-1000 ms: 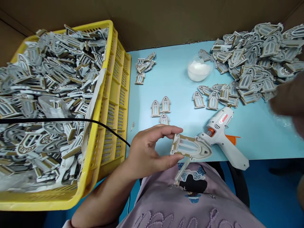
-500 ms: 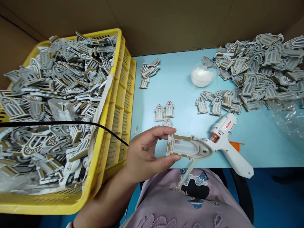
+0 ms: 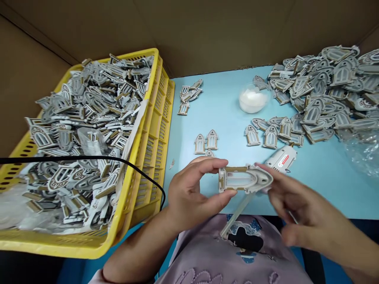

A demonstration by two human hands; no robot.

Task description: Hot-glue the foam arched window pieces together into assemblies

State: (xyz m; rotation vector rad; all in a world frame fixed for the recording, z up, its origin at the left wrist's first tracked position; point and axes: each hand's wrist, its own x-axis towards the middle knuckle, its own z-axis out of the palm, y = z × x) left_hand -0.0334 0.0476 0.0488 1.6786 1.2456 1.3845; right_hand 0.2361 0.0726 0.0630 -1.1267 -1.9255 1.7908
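Note:
My left hand [image 3: 192, 193] pinches an arched miniature window frame [image 3: 241, 179] by its flat base, thumb below and fingers above. The frame lies sideways with its pointed end to the right; its edges are brown, its face grey-white. My right hand [image 3: 308, 213] is at that pointed end, fingers stretched out and thumb apart; I see nothing held in it. Behind the fingers lies a white hot glue gun [image 3: 281, 159], its handle hidden by the hand. A translucent glue stick [image 3: 237, 217] slants down below the frame.
A yellow crate [image 3: 161, 130] heaped with window frames stands left, a black cable [image 3: 118, 159] crossing it. On the blue table [image 3: 222, 102] are small groups of frames [image 3: 199, 144], a plastic tub of white material [image 3: 253, 98], a large frame pile [image 3: 319, 86] and clear plastic wrap [image 3: 359, 154].
My right hand has come in from the right to the frame's tip and glue gun. My left hand has shifted slightly right with the frame. The whole view has tilted a little.

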